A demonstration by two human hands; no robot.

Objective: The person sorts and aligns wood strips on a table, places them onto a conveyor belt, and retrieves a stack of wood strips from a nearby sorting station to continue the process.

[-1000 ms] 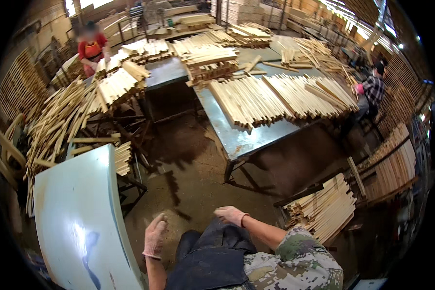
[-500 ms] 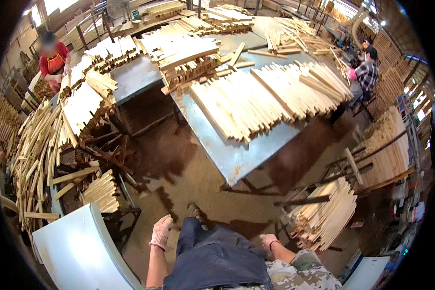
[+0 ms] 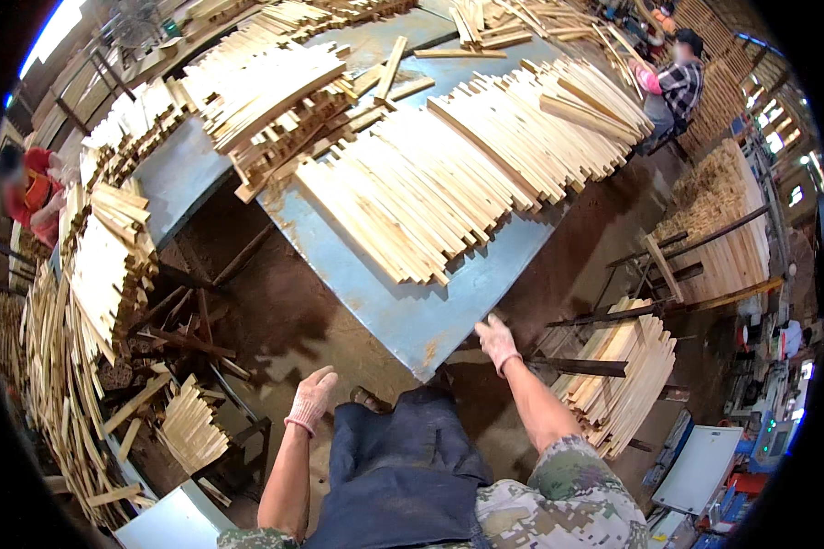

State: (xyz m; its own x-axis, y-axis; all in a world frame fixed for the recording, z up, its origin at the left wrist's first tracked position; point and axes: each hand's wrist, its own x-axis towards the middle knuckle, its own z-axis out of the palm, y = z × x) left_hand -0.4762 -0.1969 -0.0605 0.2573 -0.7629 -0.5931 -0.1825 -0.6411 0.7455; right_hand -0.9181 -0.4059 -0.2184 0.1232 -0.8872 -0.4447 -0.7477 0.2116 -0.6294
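My right hand (image 3: 497, 345), in a pale knit glove, reaches forward beside the near right edge of a blue-grey metal table (image 3: 375, 311). Its fingers are loosely extended around nothing; whether they touch the edge I cannot tell. Lower and to the left, my left hand (image 3: 312, 399) hangs in the air in the same kind of glove, fingers outstretched and empty. On the table lies a broad row of pale wooden strips (image 3: 403, 197), side by side, with a few loose strips (image 3: 586, 117) across the far right part.
More stacked strips (image 3: 265, 87) stand at the table's far left. Long loose strips (image 3: 50, 366) heap up at the left. A bundle of strips (image 3: 623, 375) rests on a metal rack at right. One person in red (image 3: 37, 197) works at far left, another in a plaid shirt (image 3: 679, 90) at far right.
The table has come nearer as I moved forward. My right hand has swung out from beside my body to the table's edge. My left hand has risen slightly, its fingers straightening.
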